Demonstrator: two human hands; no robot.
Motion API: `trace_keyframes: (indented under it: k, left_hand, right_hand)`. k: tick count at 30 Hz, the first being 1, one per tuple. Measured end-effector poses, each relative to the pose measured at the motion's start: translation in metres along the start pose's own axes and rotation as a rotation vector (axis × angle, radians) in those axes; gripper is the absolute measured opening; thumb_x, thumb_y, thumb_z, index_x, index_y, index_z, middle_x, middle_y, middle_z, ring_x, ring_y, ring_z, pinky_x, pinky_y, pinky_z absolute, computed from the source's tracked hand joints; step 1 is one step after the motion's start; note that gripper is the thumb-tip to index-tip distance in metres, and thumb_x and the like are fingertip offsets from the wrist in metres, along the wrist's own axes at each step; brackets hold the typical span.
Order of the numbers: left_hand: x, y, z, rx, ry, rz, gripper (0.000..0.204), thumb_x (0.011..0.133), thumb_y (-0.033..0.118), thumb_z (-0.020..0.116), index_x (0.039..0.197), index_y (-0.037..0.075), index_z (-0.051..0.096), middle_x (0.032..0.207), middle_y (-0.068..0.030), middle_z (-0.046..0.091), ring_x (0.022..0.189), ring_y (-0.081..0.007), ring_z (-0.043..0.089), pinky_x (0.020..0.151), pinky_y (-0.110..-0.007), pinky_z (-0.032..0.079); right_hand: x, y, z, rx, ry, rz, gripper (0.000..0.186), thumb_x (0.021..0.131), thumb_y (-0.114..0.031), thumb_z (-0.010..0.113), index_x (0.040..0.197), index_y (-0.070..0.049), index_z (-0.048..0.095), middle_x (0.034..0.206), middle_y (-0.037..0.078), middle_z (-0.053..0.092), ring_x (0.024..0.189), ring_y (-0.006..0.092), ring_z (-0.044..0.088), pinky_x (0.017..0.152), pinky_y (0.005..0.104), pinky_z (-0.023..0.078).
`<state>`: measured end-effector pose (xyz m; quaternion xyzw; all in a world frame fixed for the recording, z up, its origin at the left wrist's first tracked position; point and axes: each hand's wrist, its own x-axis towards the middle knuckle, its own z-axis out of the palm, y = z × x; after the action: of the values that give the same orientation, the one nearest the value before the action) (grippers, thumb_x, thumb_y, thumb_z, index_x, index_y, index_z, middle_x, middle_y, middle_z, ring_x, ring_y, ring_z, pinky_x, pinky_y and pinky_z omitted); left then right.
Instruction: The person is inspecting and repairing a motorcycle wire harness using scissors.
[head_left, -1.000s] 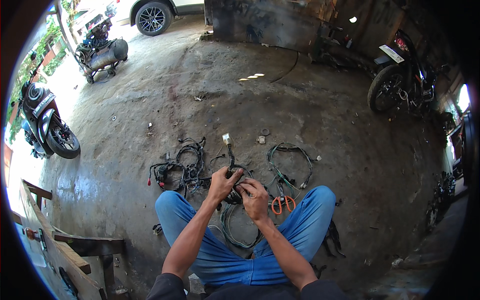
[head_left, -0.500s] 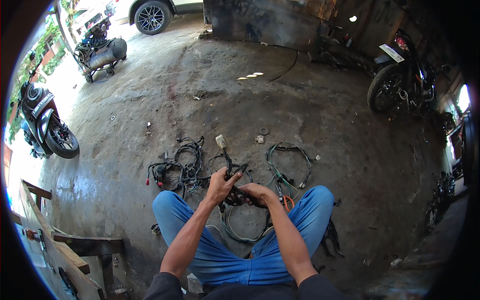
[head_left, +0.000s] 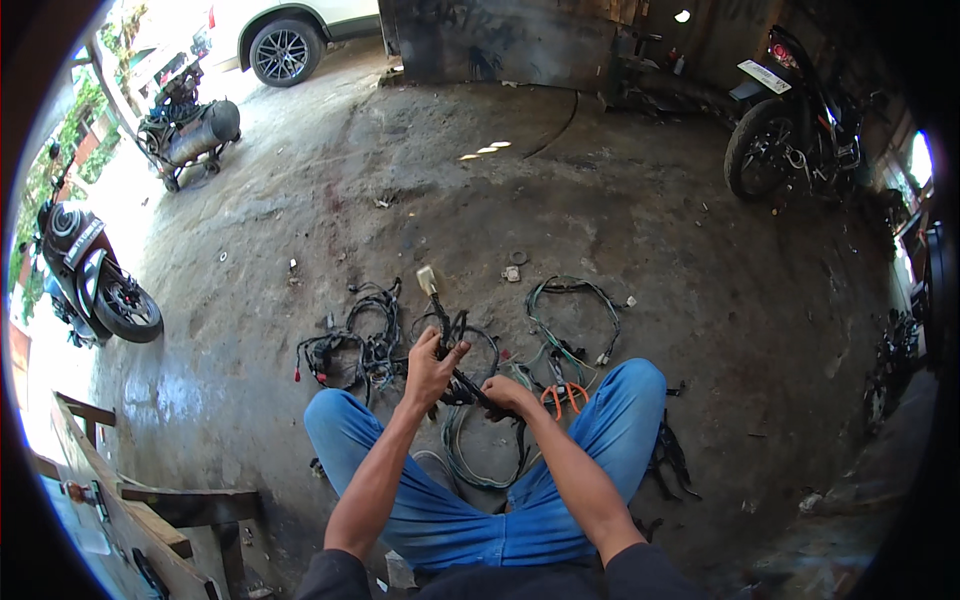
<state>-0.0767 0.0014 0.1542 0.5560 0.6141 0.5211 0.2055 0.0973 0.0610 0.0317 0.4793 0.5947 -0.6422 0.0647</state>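
Note:
Between my knees I hold a black wiring harness (head_left: 468, 386). My left hand (head_left: 433, 364) is closed around its upper part, the thumb pressed on the bundle. From that grip a white connector (head_left: 427, 279) sticks up on its wires, and a loop of black cable stands beside it. My right hand (head_left: 508, 394) is closed on the harness a little lower and to the right. A coil of green and dark wires (head_left: 462, 455) lies or hangs below my hands; its support is unclear. Orange-handled pliers (head_left: 567, 397) lie by my right knee.
Tangled black harness (head_left: 372, 330) lies on the concrete floor at left, and a looped wire bundle (head_left: 590, 285) at right. Black strips (head_left: 674, 462) lie outside my right knee. A wooden bench (head_left: 180, 505) stands near left. Motorcycles (head_left: 108, 280) (head_left: 790, 140), a compressor (head_left: 195, 133) and a car (head_left: 290, 45) stand farther off.
My hands have moved apart along the harness, the right one shifting slightly right and down. The orange pliers show more fully. The view has tilted a little.

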Motion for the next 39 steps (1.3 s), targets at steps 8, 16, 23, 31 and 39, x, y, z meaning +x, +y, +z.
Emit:
trace_keyframes:
  k: [8,16,23,31,39]
  left_hand:
    - [0.002,-0.004,-0.008,0.050,0.007,-0.135,0.040,0.095,0.031,0.071,0.081,-0.005,0.059,0.075,-0.0027,0.049,0.065,-0.0116,0.044,0.057,-0.030,0.037]
    - [0.003,0.002,-0.003,0.055,-0.024,-0.310,0.050,0.092,0.039,0.071,0.078,-0.007,0.057,0.072,-0.0109,0.050,0.064,-0.0192,0.045,0.060,-0.036,0.038]
    - [0.003,0.003,-0.006,-0.081,0.000,-0.388,0.051,0.092,0.042,0.071,0.074,-0.004,0.058,0.061,-0.0060,0.054,0.063,-0.0110,0.046,0.054,-0.034,0.039]
    - [-0.005,0.009,0.001,0.053,0.053,-0.119,0.048,0.092,0.031,0.073,0.073,-0.007,0.050,0.066,-0.0121,0.043,0.057,-0.0196,0.038,0.055,-0.039,0.034]
    - [-0.013,0.007,0.005,0.050,-0.005,-0.112,0.037,0.094,0.030,0.068,0.083,-0.005,0.060,0.071,-0.0148,0.053,0.061,-0.0270,0.053,0.060,-0.039,0.041]
  right_hand:
    - [-0.129,-0.085,0.024,0.240,0.656,-0.627,0.020,0.097,-0.012,0.056,0.108,0.001,0.066,0.088,0.019,0.071,0.073,0.0224,0.071,0.064,0.0319,0.054]
    - [-0.110,-0.077,0.126,0.371,0.700,-0.365,0.032,0.101,-0.024,0.059,0.119,0.002,0.063,0.084,0.008,0.069,0.065,0.0132,0.068,0.054,0.0313,0.052]
    - [-0.068,-0.076,0.126,1.223,0.463,-0.485,0.029,0.099,-0.024,0.065,0.111,0.001,0.070,0.077,0.004,0.066,0.049,0.0078,0.049,0.045,0.0255,0.044]
    - [-0.108,-0.088,0.132,0.568,0.959,-0.398,0.021,0.096,-0.017,0.066,0.098,0.004,0.072,0.071,0.005,0.066,0.053,0.0065,0.051,0.048,0.0272,0.039]
    - [-0.156,-0.078,0.120,0.255,0.763,-0.462,0.022,0.094,-0.016,0.067,0.100,0.004,0.071,0.065,0.007,0.064,0.058,0.0069,0.050,0.054,0.0297,0.041]
